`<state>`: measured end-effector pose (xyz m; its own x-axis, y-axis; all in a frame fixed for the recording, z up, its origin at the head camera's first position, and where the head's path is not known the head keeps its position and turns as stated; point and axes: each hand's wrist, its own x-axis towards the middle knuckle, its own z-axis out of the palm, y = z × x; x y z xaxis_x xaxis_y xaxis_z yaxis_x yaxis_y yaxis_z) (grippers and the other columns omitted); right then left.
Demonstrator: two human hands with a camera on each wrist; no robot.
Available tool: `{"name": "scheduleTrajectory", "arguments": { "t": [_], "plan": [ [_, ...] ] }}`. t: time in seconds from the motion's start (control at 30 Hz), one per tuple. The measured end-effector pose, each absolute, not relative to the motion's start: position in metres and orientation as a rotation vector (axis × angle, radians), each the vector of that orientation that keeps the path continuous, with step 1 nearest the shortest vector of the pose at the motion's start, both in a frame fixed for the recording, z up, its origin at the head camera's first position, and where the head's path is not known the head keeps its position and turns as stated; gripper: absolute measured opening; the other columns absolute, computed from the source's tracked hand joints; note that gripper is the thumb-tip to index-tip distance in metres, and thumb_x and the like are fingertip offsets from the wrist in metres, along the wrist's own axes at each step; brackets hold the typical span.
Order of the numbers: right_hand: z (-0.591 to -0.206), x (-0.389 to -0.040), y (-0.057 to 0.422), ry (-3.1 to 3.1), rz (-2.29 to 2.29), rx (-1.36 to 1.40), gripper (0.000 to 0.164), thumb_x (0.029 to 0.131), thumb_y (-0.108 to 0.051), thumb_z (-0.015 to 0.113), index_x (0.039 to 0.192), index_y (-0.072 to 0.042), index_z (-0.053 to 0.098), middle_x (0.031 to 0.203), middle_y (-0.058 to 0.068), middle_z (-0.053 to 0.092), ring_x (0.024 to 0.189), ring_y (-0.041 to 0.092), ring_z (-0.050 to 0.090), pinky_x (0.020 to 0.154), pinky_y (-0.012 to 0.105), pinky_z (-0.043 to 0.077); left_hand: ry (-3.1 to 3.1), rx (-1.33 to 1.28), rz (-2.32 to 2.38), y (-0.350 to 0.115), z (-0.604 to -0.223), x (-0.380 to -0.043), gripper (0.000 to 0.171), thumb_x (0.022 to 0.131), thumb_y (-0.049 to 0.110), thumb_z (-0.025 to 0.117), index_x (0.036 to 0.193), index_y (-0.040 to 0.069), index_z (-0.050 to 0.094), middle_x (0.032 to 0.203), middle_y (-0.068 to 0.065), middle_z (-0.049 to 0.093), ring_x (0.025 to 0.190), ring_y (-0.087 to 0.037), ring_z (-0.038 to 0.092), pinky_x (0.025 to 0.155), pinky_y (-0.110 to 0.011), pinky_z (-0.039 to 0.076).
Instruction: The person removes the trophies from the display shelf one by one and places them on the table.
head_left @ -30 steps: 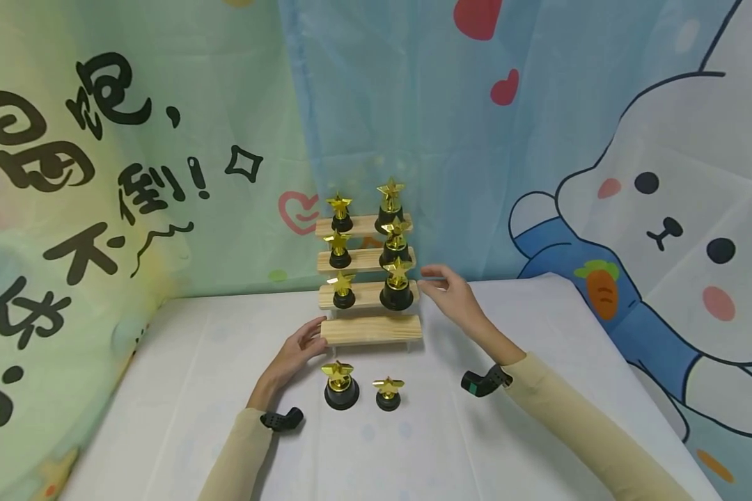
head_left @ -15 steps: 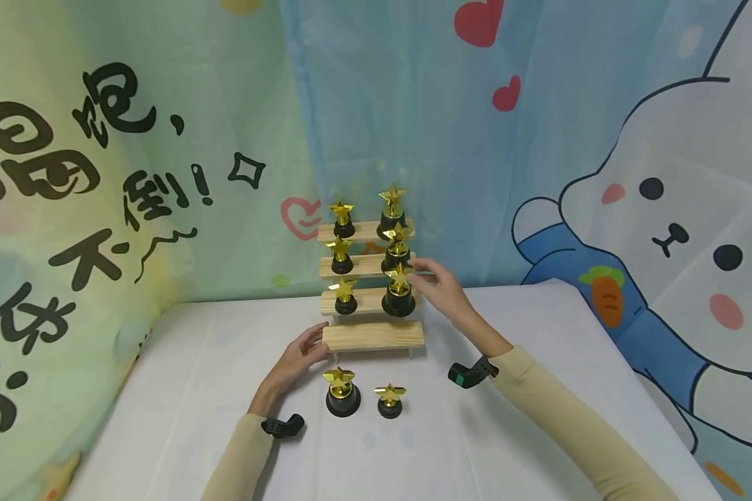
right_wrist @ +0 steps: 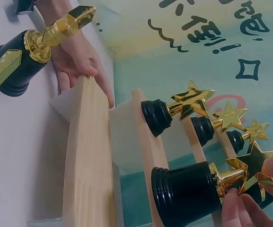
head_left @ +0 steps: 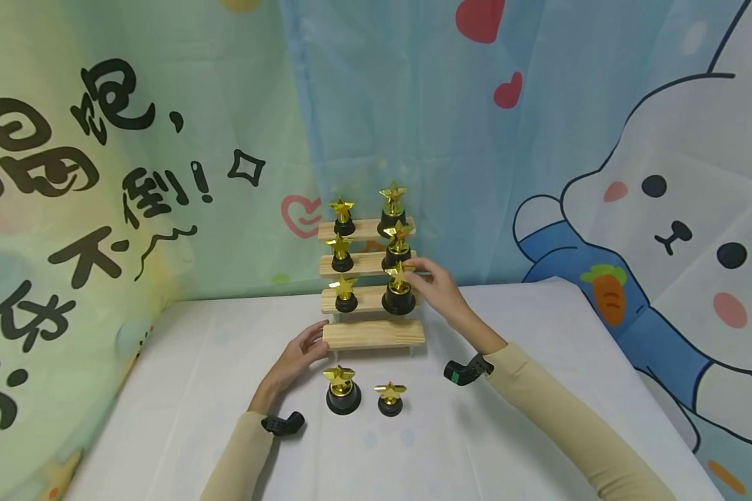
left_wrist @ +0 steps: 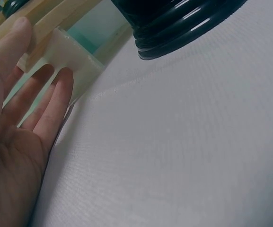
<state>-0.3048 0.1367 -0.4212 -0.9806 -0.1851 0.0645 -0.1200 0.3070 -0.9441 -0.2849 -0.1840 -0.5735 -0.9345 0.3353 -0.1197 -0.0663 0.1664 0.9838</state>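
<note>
A tiered wooden display rack (head_left: 373, 335) stands in the middle of the table, its lowest step bare. My right hand (head_left: 440, 293) pinches the gold star of a large trophy (right_wrist: 186, 191) between thumb and fingers. This trophy's black base stands on the step just above the lowest, at the right end. My left hand (head_left: 296, 360) holds the left end of the lowest step. There the thumb (left_wrist: 18, 35) lies over the wood, while the other fingers reach along the pale side support. A small trophy (head_left: 346, 296) is on the left of the same step as the pinched one.
Two trophies stand on the white tablecloth before the rack, a large one (head_left: 343, 393) at left and a small one (head_left: 390, 401) at right. Several more trophies (head_left: 342, 256) fill the upper steps. A printed cloth backdrop (head_left: 464, 160) rises close behind the rack.
My right hand has moved left from beside the rack to the large trophy and taken hold of its star. My left hand has stayed at the rack's end.
</note>
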Motion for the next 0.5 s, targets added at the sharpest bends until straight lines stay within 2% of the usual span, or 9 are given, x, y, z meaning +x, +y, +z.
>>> {"name": "scheduleTrajectory", "arguments": {
  "t": [0.27,0.5],
  "plan": [
    [-0.396,-0.288,0.132,2.495,-1.774,-0.29,0.04,0.101,-0.018,0.051,0.137,-0.001,0.049,0.135,0.023,0.048,0.118,0.041,0.058,0.1,0.044,0.054,2.124,0.279,1.847,-0.184,-0.572,-0.286,0.063,0.094,0.028,0.064,0.149,0.018,0.036,0.151,-0.014,0.042,0.135,-0.032,0.049,0.109,-0.038,0.047],
    [-0.418,-0.302,0.136,2.462,-1.814,-0.285,0.04,0.098,-0.026,0.057,0.134,-0.008,0.053,0.137,0.018,0.049,0.116,0.038,0.06,0.102,0.049,0.052,2.126,0.274,1.84,-0.184,-0.572,-0.286,0.064,0.094,0.029,0.065,0.149,0.018,0.036,0.152,-0.014,0.042,0.134,-0.031,0.049,0.11,-0.038,0.046]
  ]
}}
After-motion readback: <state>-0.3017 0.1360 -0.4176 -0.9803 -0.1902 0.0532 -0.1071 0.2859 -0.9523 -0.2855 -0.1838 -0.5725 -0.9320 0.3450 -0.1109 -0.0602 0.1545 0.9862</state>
